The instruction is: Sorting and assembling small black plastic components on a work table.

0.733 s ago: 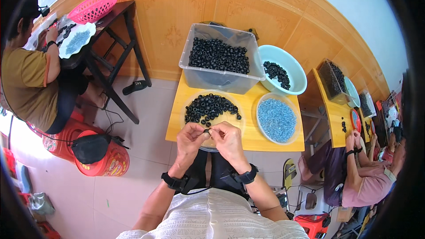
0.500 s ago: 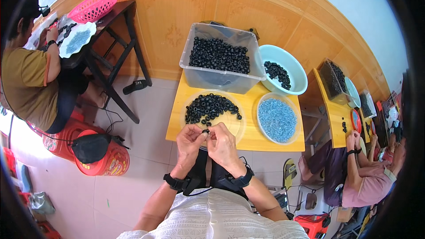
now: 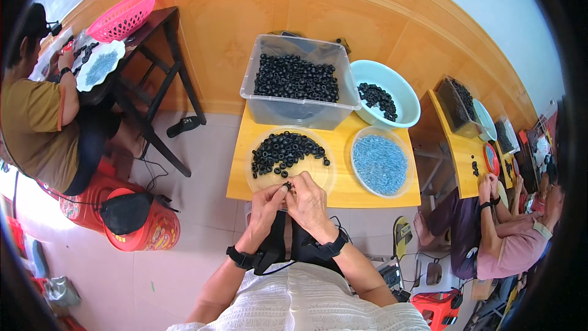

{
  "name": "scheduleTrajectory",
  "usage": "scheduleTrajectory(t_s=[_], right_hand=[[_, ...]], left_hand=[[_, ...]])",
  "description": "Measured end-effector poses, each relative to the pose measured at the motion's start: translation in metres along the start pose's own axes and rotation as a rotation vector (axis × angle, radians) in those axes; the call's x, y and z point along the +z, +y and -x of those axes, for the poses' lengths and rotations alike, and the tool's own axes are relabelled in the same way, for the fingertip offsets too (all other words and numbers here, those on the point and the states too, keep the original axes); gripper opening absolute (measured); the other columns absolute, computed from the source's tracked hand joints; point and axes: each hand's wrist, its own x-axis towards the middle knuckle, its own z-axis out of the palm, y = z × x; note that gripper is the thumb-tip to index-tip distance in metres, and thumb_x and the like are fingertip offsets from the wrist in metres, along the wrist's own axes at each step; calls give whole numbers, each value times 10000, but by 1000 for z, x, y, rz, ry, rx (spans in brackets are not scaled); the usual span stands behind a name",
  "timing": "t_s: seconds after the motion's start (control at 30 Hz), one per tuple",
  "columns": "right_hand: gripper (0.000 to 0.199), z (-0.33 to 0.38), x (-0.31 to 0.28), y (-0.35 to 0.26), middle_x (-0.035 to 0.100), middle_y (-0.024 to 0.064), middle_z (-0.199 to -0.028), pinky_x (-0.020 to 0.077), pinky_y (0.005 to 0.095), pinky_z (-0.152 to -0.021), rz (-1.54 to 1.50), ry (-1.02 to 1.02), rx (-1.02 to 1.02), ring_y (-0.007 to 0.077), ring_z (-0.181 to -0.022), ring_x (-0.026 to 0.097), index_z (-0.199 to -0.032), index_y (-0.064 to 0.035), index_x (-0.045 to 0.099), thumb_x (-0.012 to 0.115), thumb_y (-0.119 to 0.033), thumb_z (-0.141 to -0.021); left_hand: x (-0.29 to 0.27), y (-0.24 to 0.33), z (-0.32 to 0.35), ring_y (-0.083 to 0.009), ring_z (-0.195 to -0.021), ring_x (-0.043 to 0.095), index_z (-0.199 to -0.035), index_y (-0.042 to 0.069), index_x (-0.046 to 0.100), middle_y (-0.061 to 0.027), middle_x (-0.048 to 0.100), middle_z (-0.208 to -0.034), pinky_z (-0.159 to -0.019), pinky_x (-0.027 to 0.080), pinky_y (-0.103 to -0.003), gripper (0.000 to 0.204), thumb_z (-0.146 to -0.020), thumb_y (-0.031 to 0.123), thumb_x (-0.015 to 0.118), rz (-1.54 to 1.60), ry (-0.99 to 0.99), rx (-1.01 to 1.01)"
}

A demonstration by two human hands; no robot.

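Note:
Just over the near edge of the yellow table, my left hand (image 3: 267, 206) and my right hand (image 3: 309, 206) meet with fingers pinched. Between the fingertips they share a small black ring-shaped part (image 3: 287, 186), mostly covered by the fingers. Right beyond them lies a round shallow clear tray (image 3: 324, 181), with a heap of black ring-shaped parts (image 3: 286, 150) toward its far side. To the right of it stands a round clear tub (image 3: 407, 187) full of small pale-blue translucent pieces (image 3: 380, 164).
A clear plastic bin (image 3: 294, 113) of black parts stands at the table's (image 3: 239, 175) back, beside a light-blue basin (image 3: 407, 113) with some more. At far left a person (image 3: 37, 122) works at a dark table (image 3: 165, 21); others sit at right by another yellow table (image 3: 468, 190).
The view has shifted slightly, so the surroundings sit a little differently. My hands stay together over the table's near edge, fingers still pinched around the black part.

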Motion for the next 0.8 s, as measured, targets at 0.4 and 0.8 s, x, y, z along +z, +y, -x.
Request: scheduleTrajectory(t_s=[0.4, 0.8], right_hand=[[124, 5, -6, 4, 460, 160, -778, 459, 432, -605, 47, -62, -53, 355, -748, 538, -762, 8, 473, 570, 15, -685], [270, -82, -100, 140, 607, 213, -696, 470, 394, -567, 305, 100, 303, 342, -640, 604, -957, 32, 598, 582, -53, -701]], left_hand=[[1, -10, -6, -97, -660, 570, -865, -51, 643, -36, 608, -753, -625, 500, -235, 226, -886, 141, 526, -147, 6, 11], [-9, 10, 5, -160, -784, 605, -1068, -31, 563, -99, 601, -958, -736, 509, -275, 335, -910, 258, 499, -95, 76, -61]])
